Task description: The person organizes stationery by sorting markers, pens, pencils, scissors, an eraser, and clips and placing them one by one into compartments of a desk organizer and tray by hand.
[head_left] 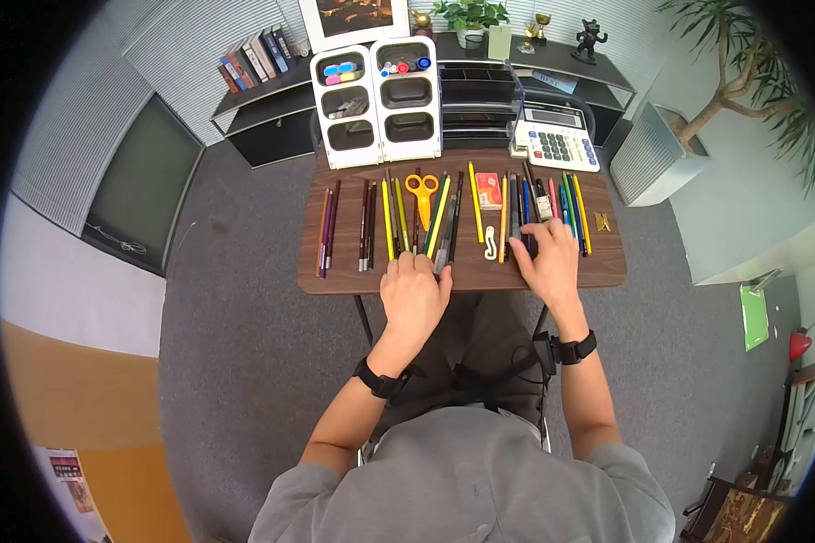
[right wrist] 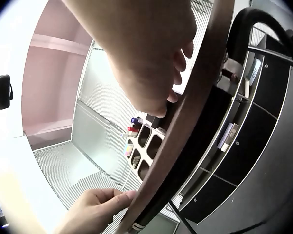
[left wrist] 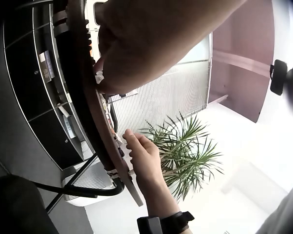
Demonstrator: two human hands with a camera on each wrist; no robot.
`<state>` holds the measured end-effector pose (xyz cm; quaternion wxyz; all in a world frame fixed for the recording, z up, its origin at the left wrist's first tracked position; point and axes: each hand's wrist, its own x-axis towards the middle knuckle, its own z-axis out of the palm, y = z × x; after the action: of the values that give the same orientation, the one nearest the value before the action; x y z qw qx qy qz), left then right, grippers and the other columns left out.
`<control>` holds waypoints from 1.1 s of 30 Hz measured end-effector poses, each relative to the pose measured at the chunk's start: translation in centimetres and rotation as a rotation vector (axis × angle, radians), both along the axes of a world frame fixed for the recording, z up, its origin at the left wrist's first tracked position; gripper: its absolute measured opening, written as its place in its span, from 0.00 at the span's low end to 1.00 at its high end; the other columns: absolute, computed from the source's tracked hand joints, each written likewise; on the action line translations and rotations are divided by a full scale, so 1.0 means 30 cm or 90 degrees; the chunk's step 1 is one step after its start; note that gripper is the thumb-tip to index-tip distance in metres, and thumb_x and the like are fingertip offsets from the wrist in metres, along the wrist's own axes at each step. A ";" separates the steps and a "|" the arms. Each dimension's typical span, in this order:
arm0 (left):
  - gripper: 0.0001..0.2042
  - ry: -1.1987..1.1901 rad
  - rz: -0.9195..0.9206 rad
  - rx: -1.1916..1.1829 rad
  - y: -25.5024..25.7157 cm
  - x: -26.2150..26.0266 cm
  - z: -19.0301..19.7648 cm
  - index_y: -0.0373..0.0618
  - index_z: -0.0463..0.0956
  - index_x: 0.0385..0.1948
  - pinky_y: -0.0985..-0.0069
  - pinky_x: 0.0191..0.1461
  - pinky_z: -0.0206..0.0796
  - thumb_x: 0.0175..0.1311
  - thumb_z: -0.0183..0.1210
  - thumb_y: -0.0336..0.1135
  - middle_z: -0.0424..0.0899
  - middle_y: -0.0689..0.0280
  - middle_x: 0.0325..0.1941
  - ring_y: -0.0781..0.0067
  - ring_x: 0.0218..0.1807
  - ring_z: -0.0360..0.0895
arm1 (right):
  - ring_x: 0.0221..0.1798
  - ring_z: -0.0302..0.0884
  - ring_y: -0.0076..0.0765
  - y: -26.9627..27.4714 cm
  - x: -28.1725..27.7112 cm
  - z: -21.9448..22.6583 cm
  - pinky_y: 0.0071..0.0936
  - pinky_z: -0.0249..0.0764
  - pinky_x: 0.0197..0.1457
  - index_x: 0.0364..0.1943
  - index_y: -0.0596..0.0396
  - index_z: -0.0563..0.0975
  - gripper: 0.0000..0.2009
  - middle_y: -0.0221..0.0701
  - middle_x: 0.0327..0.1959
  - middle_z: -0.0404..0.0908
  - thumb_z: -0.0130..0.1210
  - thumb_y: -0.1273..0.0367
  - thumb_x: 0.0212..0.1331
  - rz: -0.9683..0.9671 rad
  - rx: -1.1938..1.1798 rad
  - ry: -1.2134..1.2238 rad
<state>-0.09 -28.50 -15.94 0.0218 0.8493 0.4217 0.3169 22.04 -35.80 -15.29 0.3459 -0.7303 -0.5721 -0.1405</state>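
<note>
My left hand (head_left: 412, 294) lies palm down at the table's front edge, its fingers extended over the lower ends of several yellow-green and dark pencils (head_left: 403, 213). Orange-handled scissors (head_left: 422, 186) lie among those pencils, beyond the fingers. Farther right, my right hand (head_left: 552, 262) has its fingertips on a row of blue, black and green pencils and pens (head_left: 526, 195), thumb spread to the left. Between the hands are a white S-shaped piece (head_left: 490, 242), a yellow pencil (head_left: 475, 204) and a red packet (head_left: 488, 190). In both wrist views the forearm side and table edge hide the fingertips' contact.
Brown and purple pencils (head_left: 329, 231) lie at the table's left. Along the back stand a white compartment organizer (head_left: 377, 118) with markers, a dark tray rack (head_left: 480, 118) and a calculator (head_left: 561, 145). A gold clip (head_left: 602, 222) lies near the right edge.
</note>
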 end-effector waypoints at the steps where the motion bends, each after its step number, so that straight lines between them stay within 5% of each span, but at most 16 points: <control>1: 0.12 0.008 0.017 -0.001 -0.003 0.002 0.005 0.42 0.77 0.28 0.61 0.39 0.71 0.57 0.68 0.40 0.77 0.60 0.32 0.56 0.38 0.78 | 0.43 0.73 0.45 0.005 -0.015 -0.002 0.40 0.68 0.46 0.39 0.53 0.82 0.12 0.35 0.35 0.74 0.68 0.63 0.55 0.000 0.002 0.000; 6: 0.09 -0.061 0.038 -0.032 -0.014 -0.014 0.043 0.42 0.77 0.30 0.60 0.39 0.72 0.57 0.68 0.35 0.80 0.60 0.30 0.55 0.36 0.79 | 0.47 0.72 0.44 0.019 -0.061 -0.020 0.41 0.64 0.46 0.42 0.52 0.83 0.15 0.34 0.39 0.74 0.66 0.60 0.56 -0.075 -0.037 -0.019; 14: 0.08 -0.191 -0.006 0.098 0.103 -0.059 0.211 0.44 0.75 0.29 0.61 0.34 0.70 0.59 0.67 0.33 0.77 0.62 0.26 0.58 0.30 0.77 | 0.45 0.74 0.47 0.040 -0.079 -0.031 0.45 0.67 0.46 0.32 0.54 0.82 0.12 0.36 0.36 0.75 0.65 0.60 0.57 -0.153 -0.053 0.010; 23: 0.07 -0.113 -0.058 0.302 0.550 0.053 0.313 0.46 0.76 0.32 0.62 0.39 0.73 0.60 0.66 0.34 0.80 0.63 0.32 0.56 0.38 0.80 | 0.42 0.80 0.50 0.070 -0.088 0.000 0.46 0.76 0.41 0.29 0.59 0.82 0.13 0.41 0.35 0.79 0.64 0.62 0.55 -0.191 -0.119 -0.056; 33: 0.03 0.049 -0.018 0.268 0.723 0.160 0.300 0.42 0.76 0.34 0.64 0.42 0.78 0.60 0.58 0.27 0.81 0.59 0.37 0.57 0.42 0.83 | 0.34 0.81 0.56 0.043 -0.066 0.069 0.47 0.78 0.39 0.23 0.63 0.81 0.12 0.47 0.30 0.81 0.63 0.66 0.54 -0.146 -0.050 0.033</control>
<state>4.72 -6.82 -6.96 -0.1680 0.8524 0.3347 0.3648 20.05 -34.51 -13.21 0.3132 -0.8072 -0.4811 -0.1376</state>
